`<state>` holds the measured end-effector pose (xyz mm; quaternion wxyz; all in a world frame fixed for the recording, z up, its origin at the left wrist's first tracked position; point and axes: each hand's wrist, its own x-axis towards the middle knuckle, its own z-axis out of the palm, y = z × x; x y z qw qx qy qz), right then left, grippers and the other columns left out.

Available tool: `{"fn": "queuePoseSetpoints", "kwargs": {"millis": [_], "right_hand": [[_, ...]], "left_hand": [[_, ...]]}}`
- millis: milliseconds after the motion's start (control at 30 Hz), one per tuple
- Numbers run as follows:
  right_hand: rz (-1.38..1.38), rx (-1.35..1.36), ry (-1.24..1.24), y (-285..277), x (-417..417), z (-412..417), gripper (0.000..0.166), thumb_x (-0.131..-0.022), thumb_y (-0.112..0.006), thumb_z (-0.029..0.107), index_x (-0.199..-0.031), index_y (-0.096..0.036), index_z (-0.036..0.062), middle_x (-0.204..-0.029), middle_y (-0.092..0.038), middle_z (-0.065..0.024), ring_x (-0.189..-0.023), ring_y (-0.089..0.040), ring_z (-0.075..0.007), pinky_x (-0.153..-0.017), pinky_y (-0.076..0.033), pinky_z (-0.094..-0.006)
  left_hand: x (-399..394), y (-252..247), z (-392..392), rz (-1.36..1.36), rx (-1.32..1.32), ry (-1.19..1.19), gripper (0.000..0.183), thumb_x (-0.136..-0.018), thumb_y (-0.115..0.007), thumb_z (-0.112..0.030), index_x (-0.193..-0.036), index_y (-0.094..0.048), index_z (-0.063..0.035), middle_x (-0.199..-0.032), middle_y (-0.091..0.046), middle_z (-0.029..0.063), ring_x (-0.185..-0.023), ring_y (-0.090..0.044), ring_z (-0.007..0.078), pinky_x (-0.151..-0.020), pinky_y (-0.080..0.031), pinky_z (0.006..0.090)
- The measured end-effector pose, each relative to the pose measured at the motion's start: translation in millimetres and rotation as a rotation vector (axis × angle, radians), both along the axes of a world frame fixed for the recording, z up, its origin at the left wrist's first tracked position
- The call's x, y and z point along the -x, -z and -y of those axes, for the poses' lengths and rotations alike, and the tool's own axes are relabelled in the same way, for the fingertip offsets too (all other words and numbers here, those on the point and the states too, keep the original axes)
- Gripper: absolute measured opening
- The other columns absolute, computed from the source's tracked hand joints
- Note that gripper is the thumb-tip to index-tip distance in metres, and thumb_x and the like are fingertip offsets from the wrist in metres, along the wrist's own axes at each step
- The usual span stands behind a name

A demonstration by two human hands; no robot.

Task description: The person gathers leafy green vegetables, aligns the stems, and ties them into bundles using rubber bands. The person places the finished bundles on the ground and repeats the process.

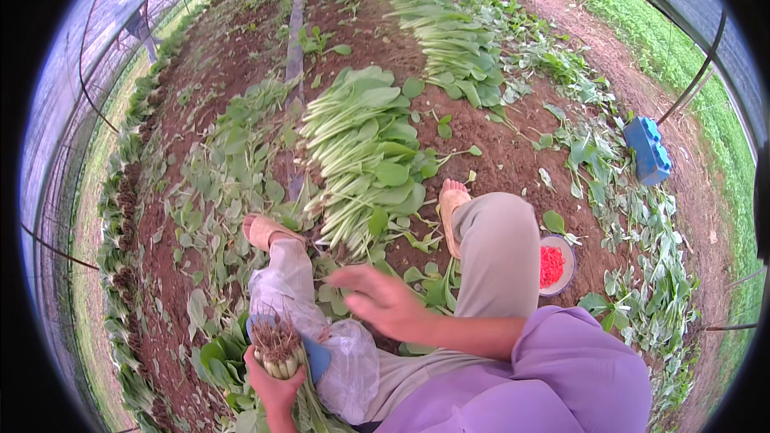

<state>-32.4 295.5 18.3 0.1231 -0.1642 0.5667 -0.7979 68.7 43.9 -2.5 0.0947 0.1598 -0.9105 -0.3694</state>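
Observation:
My left hand (274, 382), low in the picture, grips a bunch of leafy greens (280, 358) by the pale stems, with the brown roots turned up. A blue cloth or pad and clear plastic (355, 367) lie over my leg beside it. My right hand (376, 297), somewhat blurred, hovers over the ground between my legs, fingers spread, with nothing seen in it. Ahead of it, between my feet, lies a pile of pulled greens (367, 156), stems to the left. A white bowl (565, 287) with small red pieces, perhaps rubber bands, stands right of my bent knee.
A long row of greens (457, 42) lies farther ahead. Loose leaves (234, 150) litter the soil at both sides. A blue plastic block or container (646, 150) stands at the right. Rooted bunches (120, 288) line the left edge, beside the tunnel's hoops. A dark strip (296, 30) runs ahead.

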Motion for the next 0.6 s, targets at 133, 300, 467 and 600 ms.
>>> {"fn": "queuePoseSetpoints", "kwargs": {"millis": [133, 300, 467, 600], "right_hand": [[-0.298, -0.259, 0.720, -6, -11, -169, 0.005, -0.082, -0.050, 0.004, -0.086, -0.052, 0.0011, -0.074, -0.058, -0.0052, -0.067, -0.056, -0.0101, -0.063, -0.046, -0.0232], [0.122, -1.224, 0.981, 219, -38, -359, 0.015, -0.077, -0.058, 0.015, -0.081, -0.058, 0.0002, -0.068, -0.059, -0.0132, -0.064, -0.058, -0.0228, -0.060, -0.045, -0.0342], [0.364, -1.716, 0.776, 305, -77, -379, 0.019, -0.073, -0.058, 0.015, -0.088, -0.062, 0.0048, -0.081, -0.061, -0.0172, -0.081, -0.058, -0.0326, -0.076, -0.045, -0.0418], [0.545, -1.711, 0.800, 334, -57, -396, 0.019, -0.070, -0.060, 0.018, -0.082, -0.063, 0.0038, -0.083, -0.061, -0.0189, -0.080, -0.059, -0.0340, -0.074, -0.046, -0.0434]], "left_hand": [[-8, -1, 5, -0.044, -0.034, -0.016, 0.079, -0.043, -0.076, -0.015, -0.111, -0.038, -0.0023, -0.092, -0.054, 0.0121, -0.083, -0.053, 0.0225, -0.079, -0.042, 0.0327], [1, -2, -1, -0.031, 0.035, 0.032, 0.078, -0.043, -0.076, -0.016, -0.110, -0.038, -0.0023, -0.092, -0.055, 0.0137, -0.085, -0.055, 0.0252, -0.078, -0.043, 0.0345], [-5, -15, -9, -0.004, 0.107, 0.030, 0.078, -0.043, -0.076, -0.016, -0.109, -0.037, -0.0027, -0.093, -0.056, 0.0130, -0.084, -0.056, 0.0251, -0.077, -0.044, 0.0341], [-1, -20, -19, 0.021, 0.118, 0.023, 0.078, -0.043, -0.077, -0.016, -0.109, -0.037, -0.0027, -0.093, -0.056, 0.0130, -0.085, -0.056, 0.0249, -0.078, -0.044, 0.0338]]}}
